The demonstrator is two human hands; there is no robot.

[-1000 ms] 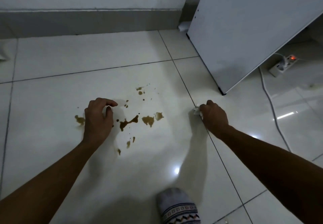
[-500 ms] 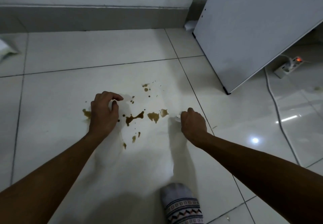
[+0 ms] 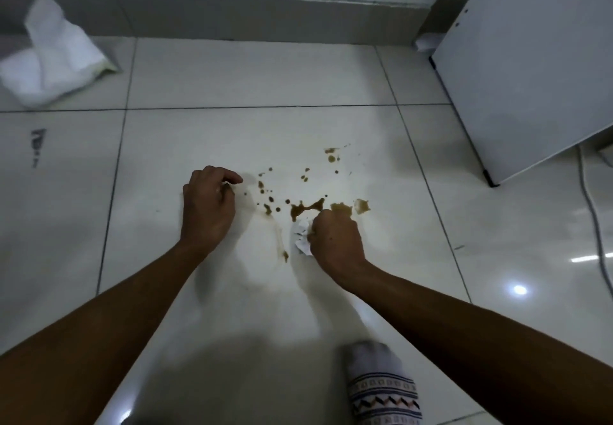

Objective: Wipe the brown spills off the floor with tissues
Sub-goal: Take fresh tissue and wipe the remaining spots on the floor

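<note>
Brown spills (image 3: 306,207) are scattered on the white tiled floor (image 3: 252,139). A crumpled tissue (image 3: 301,237) is gripped against the floor by the right hand (image 3: 335,239) beside them. The left hand (image 3: 207,207) is curled, holding nothing.

A white cabinet panel (image 3: 537,69) stands at the floor's far right corner, a black foot (image 3: 490,179) at its near lower corner. A white cable (image 3: 593,212) trails along the right edge. A grey skirting board (image 3: 232,15) runs along the far edge. A patterned sock (image 3: 381,388) shows at the near edge.
</note>
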